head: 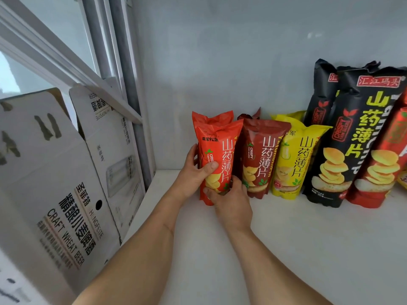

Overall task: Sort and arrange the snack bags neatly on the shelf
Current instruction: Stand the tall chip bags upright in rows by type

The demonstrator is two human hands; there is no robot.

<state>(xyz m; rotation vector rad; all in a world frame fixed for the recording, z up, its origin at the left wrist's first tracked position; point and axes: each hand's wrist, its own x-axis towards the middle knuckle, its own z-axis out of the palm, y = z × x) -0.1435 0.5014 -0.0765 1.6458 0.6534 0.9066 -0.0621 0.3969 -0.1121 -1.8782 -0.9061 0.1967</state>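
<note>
Left hand (195,172) grips the upright orange-red foil snack bag (217,150), thumb across its front; right hand (231,200) grips its bottom. A dark-red foil bag (261,157) stands touching, just right of both hands.

To your left you have an opened white cardboard box (72,177), its flaps standing up, printed with black characters and the words "CRAFT WHEAT BEER" down its near side. A round hole sits in that side panel. Behind the box, far left, you see a white window frame (55,56) with pale glass, and a grey metal upright (130,84) running beside it. A plain pale wall (220,51) fills the far side.
</note>
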